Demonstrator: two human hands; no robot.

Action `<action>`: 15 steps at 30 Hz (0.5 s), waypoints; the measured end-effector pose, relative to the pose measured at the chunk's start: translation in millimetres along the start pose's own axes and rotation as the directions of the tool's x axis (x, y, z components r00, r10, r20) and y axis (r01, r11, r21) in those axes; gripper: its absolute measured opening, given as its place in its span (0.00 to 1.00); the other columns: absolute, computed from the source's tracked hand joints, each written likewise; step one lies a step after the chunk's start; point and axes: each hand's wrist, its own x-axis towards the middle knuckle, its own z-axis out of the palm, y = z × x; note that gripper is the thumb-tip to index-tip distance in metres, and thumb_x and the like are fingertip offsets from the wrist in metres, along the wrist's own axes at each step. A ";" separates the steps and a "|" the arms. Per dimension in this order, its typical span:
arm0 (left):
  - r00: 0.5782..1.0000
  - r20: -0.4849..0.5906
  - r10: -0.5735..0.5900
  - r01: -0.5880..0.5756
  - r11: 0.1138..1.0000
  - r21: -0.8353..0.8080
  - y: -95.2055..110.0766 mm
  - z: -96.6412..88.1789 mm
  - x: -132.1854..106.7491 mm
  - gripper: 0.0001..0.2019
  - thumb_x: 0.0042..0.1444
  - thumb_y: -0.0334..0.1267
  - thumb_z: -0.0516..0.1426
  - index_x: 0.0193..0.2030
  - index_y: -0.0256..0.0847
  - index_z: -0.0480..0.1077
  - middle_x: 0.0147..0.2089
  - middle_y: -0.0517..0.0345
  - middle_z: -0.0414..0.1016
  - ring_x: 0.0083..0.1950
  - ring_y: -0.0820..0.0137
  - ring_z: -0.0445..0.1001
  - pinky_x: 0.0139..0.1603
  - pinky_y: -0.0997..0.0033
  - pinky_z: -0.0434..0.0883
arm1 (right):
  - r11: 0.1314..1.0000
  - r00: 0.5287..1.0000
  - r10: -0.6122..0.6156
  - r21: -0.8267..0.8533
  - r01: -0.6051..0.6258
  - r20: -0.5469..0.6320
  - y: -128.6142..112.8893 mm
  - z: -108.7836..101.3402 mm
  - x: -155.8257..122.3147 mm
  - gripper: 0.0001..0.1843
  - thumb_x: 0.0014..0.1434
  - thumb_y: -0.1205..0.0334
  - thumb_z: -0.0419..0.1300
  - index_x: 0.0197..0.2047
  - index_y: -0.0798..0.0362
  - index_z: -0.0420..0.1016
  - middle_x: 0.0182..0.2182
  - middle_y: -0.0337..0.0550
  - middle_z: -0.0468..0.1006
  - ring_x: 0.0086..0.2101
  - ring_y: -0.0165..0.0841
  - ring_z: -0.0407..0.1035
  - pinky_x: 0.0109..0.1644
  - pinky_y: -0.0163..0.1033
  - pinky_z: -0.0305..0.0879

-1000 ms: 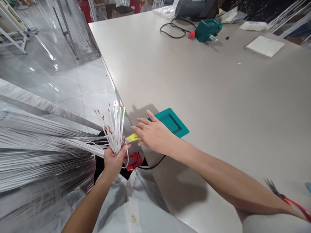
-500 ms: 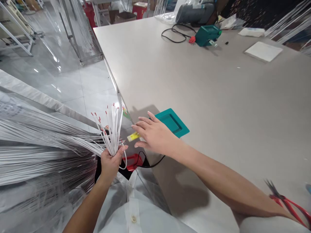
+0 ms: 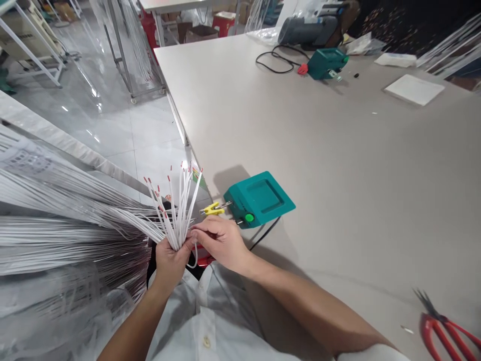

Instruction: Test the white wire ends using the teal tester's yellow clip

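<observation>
Red-handled pliers, one. Left hand, thumb up, clamps one bundle of red-tipped white wires beside the table. Right hand, knuckles up, fingertips together by the left thumb; grip on wire is unclear. Yellow clip, one, at near green box. Plastic wrap, print illegible. Far green box, one.

Pale grey worktable
A green tray-topped device sits at its left edge; red-handled pliers lie near right; a white slab and grey motor farther back.
</observation>
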 end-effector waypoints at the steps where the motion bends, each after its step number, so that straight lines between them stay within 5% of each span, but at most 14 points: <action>1: 1.000 0.005 -0.007 0.007 1.000 -0.006 -1.2 0.0 -0.6 0.08 0.38 0.36 0.65 0.27 0.36 0.75 0.13 0.64 0.64 0.17 0.74 0.62 0.17 0.75 0.59 | 0.999 0.999 -0.032 0.021 0.033 -0.028 0.4 1.4 -1.3 0.09 0.56 0.64 0.55 0.30 0.54 0.77 0.23 0.40 0.73 0.25 0.27 0.66 0.28 0.31 0.63; 5: 1.000 0.015 -0.027 0.027 0.999 -0.018 -4.8 0.6 -1.0 0.08 0.38 0.36 0.65 0.26 0.35 0.75 0.13 0.64 0.64 0.16 0.76 0.61 0.15 0.77 0.57 | 0.978 0.977 -0.206 0.014 0.207 -0.051 4.1 3.5 -5.2 0.10 0.56 0.67 0.53 0.34 0.57 0.76 0.28 0.45 0.74 0.28 0.28 0.68 0.31 0.33 0.66; 15: 0.998 -0.024 -0.062 0.054 0.969 -0.241 -16.9 -7.8 9.2 0.13 0.44 0.41 0.63 0.34 0.34 0.73 0.20 0.62 0.69 0.16 0.82 0.57 0.15 0.80 0.54 | 0.954 0.958 -0.277 -0.141 0.265 -0.071 11.3 1.2 -5.2 0.15 0.56 0.64 0.55 0.47 0.56 0.71 0.28 0.45 0.73 0.30 0.32 0.68 0.33 0.37 0.66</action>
